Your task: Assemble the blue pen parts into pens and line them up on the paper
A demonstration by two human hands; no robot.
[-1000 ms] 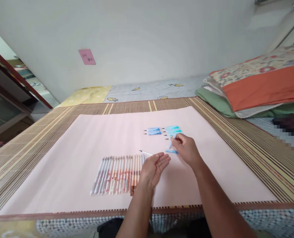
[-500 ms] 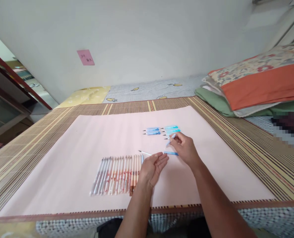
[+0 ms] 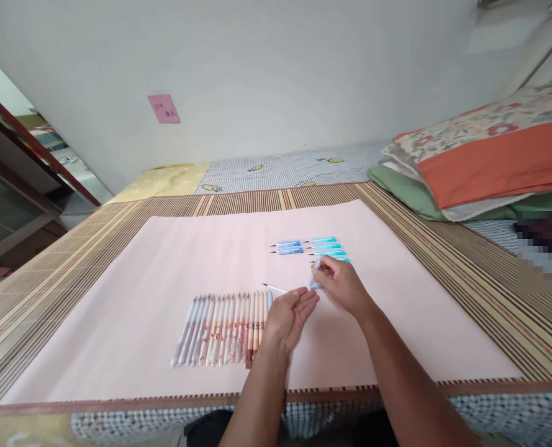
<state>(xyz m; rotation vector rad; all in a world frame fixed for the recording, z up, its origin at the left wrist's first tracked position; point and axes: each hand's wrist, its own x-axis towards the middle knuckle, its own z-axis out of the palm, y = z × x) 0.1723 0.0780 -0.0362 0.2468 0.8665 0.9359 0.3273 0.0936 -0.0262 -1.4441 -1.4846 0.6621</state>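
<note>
My right hand (image 3: 344, 282) pinches a short light blue pen piece (image 3: 315, 268), a cap or barrel, tilted above the pink sheet (image 3: 215, 261). Just below it lies another blue pen piece (image 3: 316, 286), partly hidden by the fingers. My left hand (image 3: 293, 316) is open, palm turned up and fingers stretched, holding nothing visible. A thin white pen part with a dark tip (image 3: 274, 287) pokes out beyond its fingers. To its left lies a row of several pale pens (image 3: 220, 329), the right end covered by my hand and wrist.
Beyond my hands lie several blue pens (image 3: 289, 247) and several turquoise pens (image 3: 325, 246), tips pointing left. A striped mat (image 3: 425, 273) lies under the sheet. At the right are an orange floral pillow (image 3: 494, 155) and green bedding (image 3: 406, 192). A wall (image 3: 266, 74) stands behind.
My right hand has drawn slightly nearer my left hand, bringing the light blue piece down and left, over the blue piece on the sheet. My left hand stays open.
</note>
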